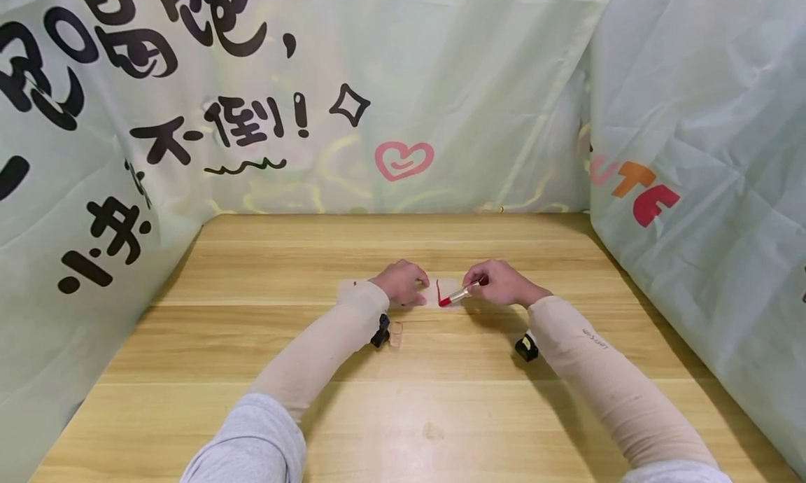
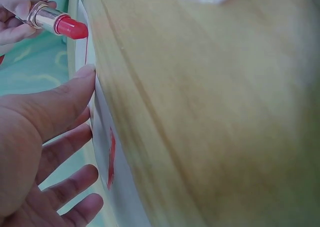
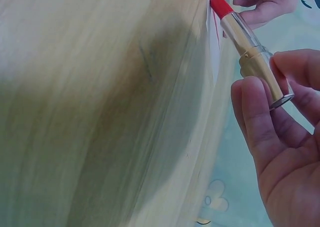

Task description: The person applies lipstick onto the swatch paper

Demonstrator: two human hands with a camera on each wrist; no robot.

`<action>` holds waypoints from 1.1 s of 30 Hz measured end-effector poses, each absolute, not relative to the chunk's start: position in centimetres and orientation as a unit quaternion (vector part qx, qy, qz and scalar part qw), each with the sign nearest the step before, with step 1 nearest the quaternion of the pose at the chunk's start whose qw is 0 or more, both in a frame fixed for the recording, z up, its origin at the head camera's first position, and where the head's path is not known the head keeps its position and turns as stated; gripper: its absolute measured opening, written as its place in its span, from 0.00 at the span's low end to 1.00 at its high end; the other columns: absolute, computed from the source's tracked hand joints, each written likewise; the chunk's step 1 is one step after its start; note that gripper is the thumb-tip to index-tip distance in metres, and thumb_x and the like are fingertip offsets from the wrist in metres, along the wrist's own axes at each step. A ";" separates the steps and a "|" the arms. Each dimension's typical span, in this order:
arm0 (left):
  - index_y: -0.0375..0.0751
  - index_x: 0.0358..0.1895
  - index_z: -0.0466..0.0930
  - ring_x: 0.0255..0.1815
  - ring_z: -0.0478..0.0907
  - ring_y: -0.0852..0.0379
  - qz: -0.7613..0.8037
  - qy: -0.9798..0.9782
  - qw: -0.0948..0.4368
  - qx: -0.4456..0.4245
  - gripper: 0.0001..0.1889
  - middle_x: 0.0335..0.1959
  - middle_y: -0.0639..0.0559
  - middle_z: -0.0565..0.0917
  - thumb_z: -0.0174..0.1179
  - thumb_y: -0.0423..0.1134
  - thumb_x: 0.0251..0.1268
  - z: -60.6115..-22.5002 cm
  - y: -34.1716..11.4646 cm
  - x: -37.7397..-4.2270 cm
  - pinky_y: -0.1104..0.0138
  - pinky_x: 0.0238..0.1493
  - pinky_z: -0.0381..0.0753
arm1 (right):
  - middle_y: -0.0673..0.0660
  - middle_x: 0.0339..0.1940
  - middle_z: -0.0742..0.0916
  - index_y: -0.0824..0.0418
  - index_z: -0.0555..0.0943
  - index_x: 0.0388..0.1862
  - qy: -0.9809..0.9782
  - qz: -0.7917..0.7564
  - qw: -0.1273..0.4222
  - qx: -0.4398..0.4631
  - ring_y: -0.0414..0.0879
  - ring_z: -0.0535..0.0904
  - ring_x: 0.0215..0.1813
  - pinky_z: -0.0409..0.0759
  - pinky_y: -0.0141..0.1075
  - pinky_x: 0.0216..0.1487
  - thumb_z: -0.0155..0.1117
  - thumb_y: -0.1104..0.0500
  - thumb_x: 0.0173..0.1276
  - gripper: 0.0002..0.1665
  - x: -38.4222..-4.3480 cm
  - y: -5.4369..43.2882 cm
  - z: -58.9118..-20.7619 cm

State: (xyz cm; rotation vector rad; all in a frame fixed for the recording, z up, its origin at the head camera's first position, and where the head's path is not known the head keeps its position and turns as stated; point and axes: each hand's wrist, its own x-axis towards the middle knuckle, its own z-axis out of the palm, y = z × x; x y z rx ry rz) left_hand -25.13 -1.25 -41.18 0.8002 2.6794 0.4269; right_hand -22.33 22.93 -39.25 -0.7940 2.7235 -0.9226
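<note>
A gold and silver lipstick (image 1: 461,293) with a red bullet is pinched between the thumb and fingers of my right hand (image 1: 502,283). In the right wrist view the lipstick (image 3: 250,48) slants with its red tip at the white paper (image 3: 214,62). That tip meets the lower end of a thin red line on the paper (image 1: 450,288). My left hand (image 1: 401,283) rests on the same sheet, left of the line. Seen from the left wrist, the thumb of my left hand (image 2: 30,122) presses the near edge, other fingers spread loosely. Another red mark (image 2: 111,157) lies farther left on the sheet.
The wooden table (image 1: 403,413) spreads around the paper. A printed fabric curtain (image 1: 478,105) stands behind and along both sides. A pale patch (image 1: 396,334) lies by the left wrist, and black camera mounts (image 1: 527,347) hang at both wrists.
</note>
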 end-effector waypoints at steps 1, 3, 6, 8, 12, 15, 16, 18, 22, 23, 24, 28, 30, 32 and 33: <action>0.47 0.57 0.82 0.64 0.70 0.51 0.150 0.935 0.155 0.280 0.20 0.60 0.53 0.78 0.67 0.46 0.62 -41.2 -1.2 -25.1 0.60 0.64 0.69 | 0.49 0.27 0.86 0.63 0.84 0.33 0.910 -0.308 0.079 -0.267 0.41 0.77 0.27 0.76 0.36 0.31 0.66 0.67 0.62 0.02 -22.3 22.9 -39.3; 0.47 0.57 0.82 0.64 0.71 0.51 0.149 0.935 0.153 0.282 0.20 0.60 0.53 0.79 0.67 0.46 0.62 -41.3 -1.2 -25.1 0.60 0.64 0.69 | 0.49 0.27 0.86 0.64 0.84 0.33 0.908 -0.311 0.079 -0.268 0.42 0.76 0.27 0.75 0.36 0.31 0.65 0.66 0.62 0.02 -22.3 23.0 -39.3; 0.47 0.57 0.82 0.64 0.71 0.51 0.145 0.936 0.150 0.282 0.20 0.60 0.53 0.79 0.67 0.46 0.62 -41.5 -1.2 -25.1 0.61 0.64 0.69 | 0.49 0.27 0.86 0.64 0.84 0.34 0.907 -0.316 0.083 -0.265 0.42 0.75 0.27 0.74 0.36 0.31 0.65 0.67 0.62 0.02 -22.3 23.0 -39.2; 0.47 0.56 0.82 0.64 0.71 0.52 0.143 0.937 0.149 0.282 0.20 0.60 0.53 0.79 0.67 0.46 0.62 -41.5 -1.1 -25.2 0.61 0.64 0.69 | 0.49 0.26 0.85 0.63 0.84 0.34 0.907 -0.318 0.085 -0.261 0.42 0.74 0.26 0.73 0.37 0.31 0.65 0.67 0.63 0.02 -22.3 23.0 -39.1; 0.47 0.56 0.82 0.64 0.71 0.52 0.141 0.937 0.148 0.283 0.20 0.60 0.53 0.79 0.68 0.46 0.62 -41.4 -1.1 -25.2 0.61 0.64 0.69 | 0.49 0.26 0.84 0.63 0.84 0.34 0.909 -0.318 0.076 -0.260 0.42 0.72 0.26 0.71 0.36 0.31 0.65 0.67 0.63 0.02 -22.3 23.1 -38.9; 0.47 0.56 0.82 0.64 0.71 0.52 0.141 0.936 0.149 0.286 0.20 0.60 0.53 0.79 0.67 0.46 0.62 -41.3 -1.2 -25.2 0.61 0.64 0.69 | 0.53 0.26 0.85 0.64 0.84 0.35 0.908 -0.321 0.068 -0.261 0.42 0.71 0.25 0.70 0.35 0.29 0.64 0.67 0.63 0.03 -22.3 23.1 -38.8; 0.47 0.56 0.82 0.64 0.71 0.52 0.141 0.935 0.150 0.288 0.20 0.60 0.53 0.79 0.67 0.46 0.62 -41.3 -1.2 -25.3 0.61 0.64 0.69 | 0.54 0.27 0.85 0.64 0.84 0.35 0.908 -0.323 0.067 -0.259 0.42 0.71 0.24 0.70 0.35 0.28 0.64 0.67 0.63 0.03 -22.3 23.1 -38.7; 0.47 0.56 0.82 0.64 0.71 0.52 0.145 0.933 0.153 0.290 0.20 0.60 0.53 0.79 0.67 0.46 0.62 -41.3 -1.3 -25.3 0.61 0.65 0.69 | 0.57 0.28 0.86 0.65 0.83 0.35 0.908 -0.330 0.068 -0.250 0.42 0.71 0.24 0.69 0.34 0.27 0.64 0.68 0.64 0.03 -22.3 23.1 -38.6; 0.46 0.56 0.82 0.64 0.71 0.51 0.153 0.930 0.148 0.300 0.19 0.60 0.52 0.79 0.66 0.46 0.64 -41.3 -1.6 -25.4 0.60 0.66 0.67 | 0.60 0.31 0.86 0.65 0.83 0.37 0.907 -0.343 0.066 -0.233 0.43 0.71 0.25 0.70 0.34 0.27 0.62 0.67 0.65 0.04 -22.2 23.1 -38.5; 0.46 0.56 0.82 0.64 0.71 0.51 0.156 0.929 0.145 0.302 0.19 0.60 0.52 0.79 0.66 0.46 0.64 -41.2 -1.8 -25.4 0.61 0.66 0.67 | 0.60 0.31 0.86 0.64 0.84 0.37 0.907 -0.348 0.064 -0.229 0.44 0.71 0.25 0.70 0.35 0.27 0.62 0.66 0.65 0.04 -22.1 23.0 -38.5; 0.45 0.56 0.82 0.64 0.71 0.51 0.160 0.929 0.141 0.303 0.18 0.60 0.52 0.79 0.65 0.46 0.64 -41.2 -1.9 -25.5 0.61 0.66 0.67 | 0.60 0.31 0.86 0.64 0.84 0.37 0.906 -0.353 0.062 -0.224 0.44 0.72 0.26 0.71 0.35 0.28 0.62 0.66 0.66 0.04 -22.0 23.0 -38.5; 0.45 0.59 0.80 0.66 0.69 0.49 0.188 0.927 0.137 0.295 0.20 0.61 0.51 0.78 0.63 0.46 0.66 -41.0 -2.7 -25.5 0.59 0.66 0.67 | 0.58 0.32 0.86 0.64 0.84 0.39 0.905 -0.372 0.044 -0.201 0.46 0.72 0.28 0.72 0.37 0.30 0.63 0.64 0.67 0.06 -21.6 22.9 -38.7; 0.45 0.60 0.78 0.66 0.68 0.48 0.213 0.924 0.140 0.285 0.20 0.62 0.50 0.77 0.62 0.46 0.67 -40.8 -3.1 -25.4 0.57 0.66 0.67 | 0.56 0.32 0.85 0.64 0.84 0.40 0.904 -0.380 0.032 -0.192 0.46 0.72 0.29 0.71 0.38 0.31 0.63 0.63 0.67 0.07 -21.5 22.7 -38.9; 0.44 0.61 0.78 0.66 0.69 0.48 0.238 0.920 0.139 0.280 0.21 0.62 0.49 0.77 0.62 0.45 0.68 -40.4 -3.6 -25.2 0.56 0.64 0.69 | 0.54 0.31 0.85 0.64 0.84 0.41 0.901 -0.394 0.022 -0.180 0.46 0.72 0.29 0.71 0.37 0.31 0.63 0.62 0.67 0.07 -21.3 22.5 -39.0; 0.44 0.62 0.77 0.66 0.69 0.48 0.249 0.917 0.139 0.278 0.21 0.62 0.49 0.77 0.62 0.45 0.68 -40.3 -3.8 -25.1 0.56 0.64 0.69 | 0.55 0.31 0.84 0.64 0.84 0.41 0.897 -0.404 0.017 -0.177 0.46 0.72 0.29 0.71 0.37 0.31 0.63 0.62 0.67 0.07 -21.2 22.3 -39.0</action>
